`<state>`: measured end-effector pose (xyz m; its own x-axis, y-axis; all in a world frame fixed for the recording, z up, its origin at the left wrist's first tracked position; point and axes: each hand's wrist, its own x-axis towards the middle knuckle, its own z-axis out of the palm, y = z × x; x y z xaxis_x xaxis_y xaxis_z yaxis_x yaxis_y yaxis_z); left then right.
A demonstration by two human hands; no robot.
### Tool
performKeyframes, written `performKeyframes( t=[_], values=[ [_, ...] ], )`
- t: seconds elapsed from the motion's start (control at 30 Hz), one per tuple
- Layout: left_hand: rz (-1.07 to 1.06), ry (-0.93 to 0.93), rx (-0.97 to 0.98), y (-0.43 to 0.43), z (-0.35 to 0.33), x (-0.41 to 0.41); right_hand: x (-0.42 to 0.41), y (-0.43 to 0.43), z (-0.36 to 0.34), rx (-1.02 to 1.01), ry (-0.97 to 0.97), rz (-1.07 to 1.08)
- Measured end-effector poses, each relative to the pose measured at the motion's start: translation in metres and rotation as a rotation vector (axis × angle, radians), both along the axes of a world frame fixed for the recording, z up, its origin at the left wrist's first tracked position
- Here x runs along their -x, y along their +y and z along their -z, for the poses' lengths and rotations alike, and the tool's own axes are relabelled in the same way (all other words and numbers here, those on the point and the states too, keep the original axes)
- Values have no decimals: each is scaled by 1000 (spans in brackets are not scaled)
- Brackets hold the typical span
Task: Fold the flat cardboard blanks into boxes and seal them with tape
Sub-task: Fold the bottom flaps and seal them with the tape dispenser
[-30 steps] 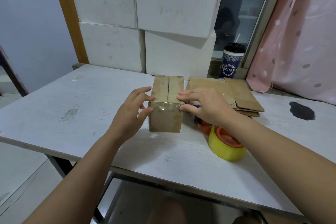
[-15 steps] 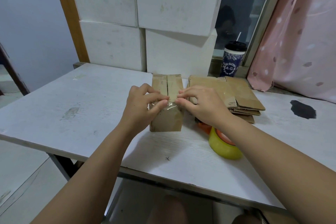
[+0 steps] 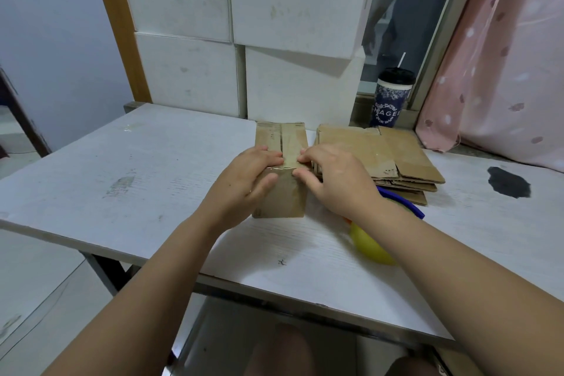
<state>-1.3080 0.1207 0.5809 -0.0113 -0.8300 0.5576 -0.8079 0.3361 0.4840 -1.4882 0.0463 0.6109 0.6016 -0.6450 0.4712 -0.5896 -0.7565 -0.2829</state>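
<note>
Our left hand (image 3: 244,180) curls over the near top edge of the box (image 3: 290,198), fingers on top, thumb on the front; our right hand (image 3: 335,183) pinches the same edge from the right. The box stands mid-table, just left of the blanks (image 3: 406,159). We should rub the tape (image 3: 285,165) outward from the seam and down the front, leaving no creases. The table (image 3: 122,168) is white and scuffed; white blocks (image 3: 290,0), a cup (image 3: 389,101) and a curtain (image 3: 503,70) lie far.

One folded box (image 3: 288,201), one stack of flat blanks (image 3: 406,159), one yellow tape roll (image 3: 369,246) — one lidded cup (image 3: 388,101).
</note>
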Motion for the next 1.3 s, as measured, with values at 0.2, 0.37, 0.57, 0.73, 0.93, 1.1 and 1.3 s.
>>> performKeyframes(
  t=[0.2, 0.37, 0.57, 0.73, 0.93, 1.1, 1.3],
  values=[
    [76, 234, -43, 2, 2, -1, -6, 2, 0, -14, -33, 41],
    [64, 54, -38, 4, -5, -8, -7, 2, -4, -14, 52, 29],
    [111, 187, -118, 7, -7, -7, -6, 6, -2, -29, 9, 35],
    [106, 106, -134, 5, -10, -11, 6, -1, -4, -48, 13, 0],
    [25, -1, -116, 5, -14, -12, 1, 5, -3, 3, 34, 116],
    [-216, -51, 14, 13, -8, 13, -10, 22, 5, 74, 122, 220],
    [-462, 206, 110, 14, -10, 55, -23, 59, 4, -77, 80, 51]
  ],
)
